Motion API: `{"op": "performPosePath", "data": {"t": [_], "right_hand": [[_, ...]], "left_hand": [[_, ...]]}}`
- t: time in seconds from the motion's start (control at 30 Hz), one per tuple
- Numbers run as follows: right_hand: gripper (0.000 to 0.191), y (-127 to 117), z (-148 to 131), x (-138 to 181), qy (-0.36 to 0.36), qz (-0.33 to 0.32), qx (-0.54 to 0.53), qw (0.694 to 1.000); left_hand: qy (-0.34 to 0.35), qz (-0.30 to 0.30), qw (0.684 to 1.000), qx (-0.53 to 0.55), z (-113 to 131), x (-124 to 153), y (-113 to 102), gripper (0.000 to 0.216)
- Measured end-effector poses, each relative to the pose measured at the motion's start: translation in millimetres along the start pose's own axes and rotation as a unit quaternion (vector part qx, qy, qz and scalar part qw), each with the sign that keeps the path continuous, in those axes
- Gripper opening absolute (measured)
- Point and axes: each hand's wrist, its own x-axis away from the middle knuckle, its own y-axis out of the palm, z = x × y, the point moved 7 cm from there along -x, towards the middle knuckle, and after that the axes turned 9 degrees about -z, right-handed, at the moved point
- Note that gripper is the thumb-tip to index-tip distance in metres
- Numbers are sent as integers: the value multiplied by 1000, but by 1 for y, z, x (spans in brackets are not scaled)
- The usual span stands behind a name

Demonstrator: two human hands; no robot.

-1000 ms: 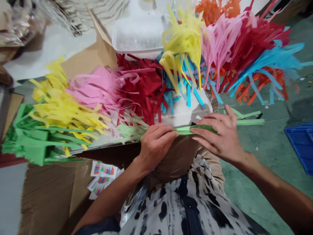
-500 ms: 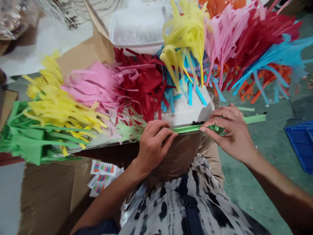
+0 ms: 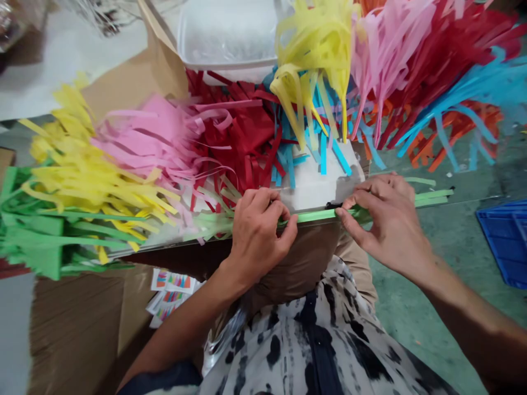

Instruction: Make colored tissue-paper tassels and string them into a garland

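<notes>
A light green tissue paper tassel (image 3: 315, 215) lies stretched along the front edge of the work surface. My left hand (image 3: 261, 227) is closed around it, with its loose fringe fanning out to the left. About a hand's width to the right, my right hand (image 3: 381, 216) pinches the same tassel between thumb and fingers. More green strips (image 3: 432, 197) stick out beyond my right hand. A small black thing (image 3: 333, 205) lies just behind the paper between my hands; I cannot make out what it is.
Fringed paper in green (image 3: 45, 230), yellow (image 3: 94, 170), pink (image 3: 152, 131) and red (image 3: 247, 123) lies to the left. Yellow tassels (image 3: 317, 44) and others hang at the right. Behind stands a clear plastic tub (image 3: 228, 35). A blue crate (image 3: 504, 241) is on the floor.
My right hand's fingers have shifted slightly along the green paper, and less bunched paper shows at its fingertips. My left hand keeps its hold. The view has moved a little.
</notes>
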Motion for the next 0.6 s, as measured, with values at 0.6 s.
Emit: {"op": "performPosePath", "data": {"t": [0.6], "right_hand": [[42, -1, -21, 40, -161, 132, 140, 968]], "left_hand": [[139, 185, 960, -160, 0, 38, -41, 29]]}}
